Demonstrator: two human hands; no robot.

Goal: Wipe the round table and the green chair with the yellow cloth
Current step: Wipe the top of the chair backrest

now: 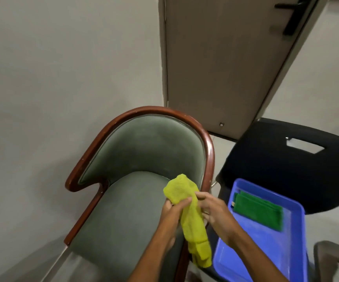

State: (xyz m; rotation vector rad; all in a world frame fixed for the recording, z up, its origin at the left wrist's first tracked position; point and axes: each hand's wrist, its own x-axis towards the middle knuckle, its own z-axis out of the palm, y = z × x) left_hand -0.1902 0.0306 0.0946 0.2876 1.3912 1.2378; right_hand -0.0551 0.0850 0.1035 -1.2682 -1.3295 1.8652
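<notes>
Both hands (176, 208) gripping yellow cloth (189, 216) above green chair (127, 200), seemingly unwiped; round table out of view.

green chair (123, 204) front cut off at bottom edge; blue tray (270, 247) near corner cropped.
</notes>
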